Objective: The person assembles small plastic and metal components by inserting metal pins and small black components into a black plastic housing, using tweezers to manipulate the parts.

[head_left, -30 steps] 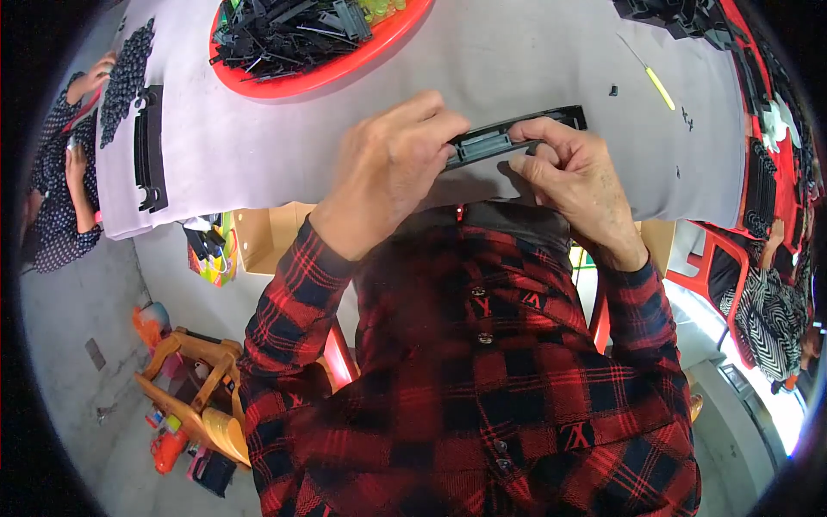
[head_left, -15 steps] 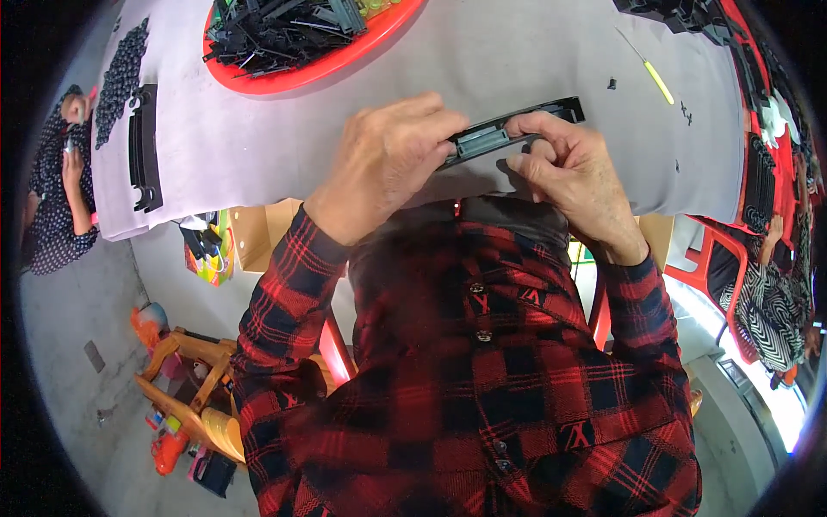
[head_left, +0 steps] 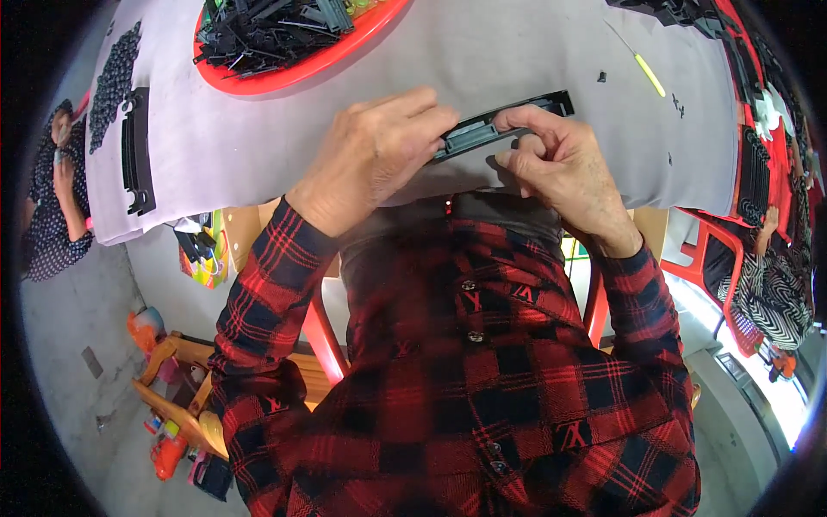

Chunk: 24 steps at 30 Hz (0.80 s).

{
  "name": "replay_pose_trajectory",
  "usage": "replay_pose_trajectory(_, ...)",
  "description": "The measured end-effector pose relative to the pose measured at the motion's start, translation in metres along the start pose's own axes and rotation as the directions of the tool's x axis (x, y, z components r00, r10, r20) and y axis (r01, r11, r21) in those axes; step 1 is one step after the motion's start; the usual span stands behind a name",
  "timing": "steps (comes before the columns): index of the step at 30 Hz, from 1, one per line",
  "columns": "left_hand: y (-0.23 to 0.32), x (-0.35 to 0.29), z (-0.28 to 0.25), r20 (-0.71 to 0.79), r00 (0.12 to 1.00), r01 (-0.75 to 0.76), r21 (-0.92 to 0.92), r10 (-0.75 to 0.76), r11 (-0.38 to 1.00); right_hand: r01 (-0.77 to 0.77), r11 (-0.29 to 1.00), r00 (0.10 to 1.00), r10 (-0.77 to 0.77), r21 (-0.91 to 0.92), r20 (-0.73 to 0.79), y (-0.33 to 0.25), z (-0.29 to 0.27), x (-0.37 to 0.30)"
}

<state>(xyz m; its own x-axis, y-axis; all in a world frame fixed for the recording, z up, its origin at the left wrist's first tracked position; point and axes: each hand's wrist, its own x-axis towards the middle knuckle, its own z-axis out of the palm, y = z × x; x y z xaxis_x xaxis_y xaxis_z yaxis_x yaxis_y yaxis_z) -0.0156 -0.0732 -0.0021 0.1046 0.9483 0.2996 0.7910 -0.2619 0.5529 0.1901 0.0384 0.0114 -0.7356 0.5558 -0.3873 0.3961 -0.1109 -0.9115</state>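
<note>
Over the near edge of the table I hold a long black plastic housing (head_left: 556, 104) at a slant, its right end farther away. A dark grey-green strip (head_left: 470, 136) lies inside its channel. My left hand (head_left: 372, 157) is closed around the left end, and its fingers hide that end. My right hand (head_left: 562, 169) has its index finger pressed into the channel beside the strip. Its thumb sits just below the housing's near edge, and the other fingers are curled in.
A red tray (head_left: 293, 83) heaped with thin black parts stands ahead. A similar black housing (head_left: 138, 151) and a pile of small dark pieces (head_left: 116, 73) lie at left. A yellow-handled pick tool (head_left: 649, 74) and tiny black bits (head_left: 602, 77) are at right. People sit on both sides.
The view has shifted slightly, so the table things appear a little farther left. Both hands keep nearly the same hold on the housing.
</note>
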Motion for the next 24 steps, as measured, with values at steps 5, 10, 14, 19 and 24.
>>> replay_pose_trajectory(5,0.001,0.009,-0.01,0.124,0.992,0.031,-0.04,-0.026,0.999,0.02,0.999,1.0,-0.021,-0.045,-0.016,0.005,-0.002,0.001)
replay_pose_trajectory(10,0.001,0.007,-0.011,0.141,0.989,0.053,-0.104,-0.038,0.993,0.026,1.0,0.999,-0.027,-0.004,-0.019,0.008,0.0,0.002)
replay_pose_trajectory(14,0.003,0.006,-0.007,0.111,0.992,0.073,-0.064,-0.066,0.995,0.022,1.0,1.0,-0.022,0.011,-0.019,0.008,-0.001,0.001)
replay_pose_trajectory(19,0.002,0.005,-0.004,0.062,0.995,0.084,-0.084,-0.079,0.993,0.014,1.0,1.0,-0.015,-0.012,-0.016,0.008,0.0,0.002)
replay_pose_trajectory(24,0.003,0.005,-0.003,0.041,0.995,0.095,-0.086,-0.091,0.992,0.018,1.0,1.0,-0.018,-0.01,-0.021,0.01,0.0,0.003)
